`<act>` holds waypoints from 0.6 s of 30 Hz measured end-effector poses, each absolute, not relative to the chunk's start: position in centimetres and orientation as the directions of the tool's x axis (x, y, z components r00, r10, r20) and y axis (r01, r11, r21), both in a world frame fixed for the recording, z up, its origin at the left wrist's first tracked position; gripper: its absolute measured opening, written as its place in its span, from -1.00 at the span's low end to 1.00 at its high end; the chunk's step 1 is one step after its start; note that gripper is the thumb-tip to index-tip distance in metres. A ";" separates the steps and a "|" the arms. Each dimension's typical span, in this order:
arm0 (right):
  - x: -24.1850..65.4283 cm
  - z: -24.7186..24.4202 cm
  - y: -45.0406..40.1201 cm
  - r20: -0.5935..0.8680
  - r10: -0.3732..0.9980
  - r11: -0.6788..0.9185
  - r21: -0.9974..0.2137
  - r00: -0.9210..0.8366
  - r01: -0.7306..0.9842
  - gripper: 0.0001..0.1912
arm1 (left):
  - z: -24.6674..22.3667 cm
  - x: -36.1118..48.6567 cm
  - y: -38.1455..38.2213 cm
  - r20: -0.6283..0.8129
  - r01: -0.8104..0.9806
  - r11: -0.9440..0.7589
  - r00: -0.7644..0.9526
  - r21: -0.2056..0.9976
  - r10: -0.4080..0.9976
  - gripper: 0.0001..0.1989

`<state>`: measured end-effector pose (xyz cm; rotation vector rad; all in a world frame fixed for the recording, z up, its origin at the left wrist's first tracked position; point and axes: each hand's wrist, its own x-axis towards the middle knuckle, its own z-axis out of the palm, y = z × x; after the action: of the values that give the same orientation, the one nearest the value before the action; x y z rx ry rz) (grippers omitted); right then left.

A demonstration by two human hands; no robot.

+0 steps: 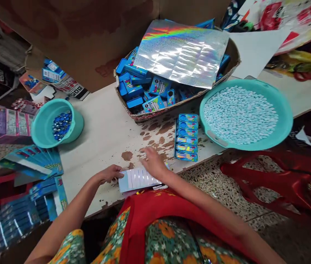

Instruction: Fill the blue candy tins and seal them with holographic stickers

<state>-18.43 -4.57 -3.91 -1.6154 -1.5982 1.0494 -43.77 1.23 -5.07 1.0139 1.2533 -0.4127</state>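
Note:
At the front edge of the table, my left hand [111, 173] pinches the left end of a pale blue and white flat piece [136, 179] with shiny stripes across it, like a card or a flat pack. Over its right part hovers my right hand [154, 164], fingers apart and pointing left, with nothing visible in them. Whether that hand touches the piece I cannot tell. To the right stands a row of small blue printed candy boxes [186, 137] in a narrow tray.
Behind lies a cardboard box [150, 116] of blue candy packs, partly covered by a silver holographic sheet [183, 51]. A turquoise basin [284, 110] holds many pale candies. On the left are a turquoise bucket [77, 126] with blue pieces and fanned blue cartons [34, 156]. A red chair [254, 176] stands right.

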 end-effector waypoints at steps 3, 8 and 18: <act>-23.9 -5.5 -4.3 -0.288 0.866 0.006 -0.811 -0.408 0.584 -0.63 | -6.2 -44.2 -0.8 -0.899 0.637 0.645 0.201 0.422 0.389 -0.65; -28.0 -7.9 -5.0 -0.448 0.706 0.089 -0.712 -0.548 0.697 -0.43 | -7.0 -43.9 -1.7 -0.841 0.492 0.701 0.142 0.517 0.521 -0.67; -27.0 -7.6 -5.3 -0.346 0.720 0.166 -0.755 -0.601 0.634 -0.65 | -8.4 -44.0 -1.5 -0.840 0.476 0.722 0.070 0.502 0.538 -0.76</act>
<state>-27.04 -5.35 -7.57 -1.3559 -2.3271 1.4308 -43.98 -1.52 -8.43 0.8521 1.5611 0.0565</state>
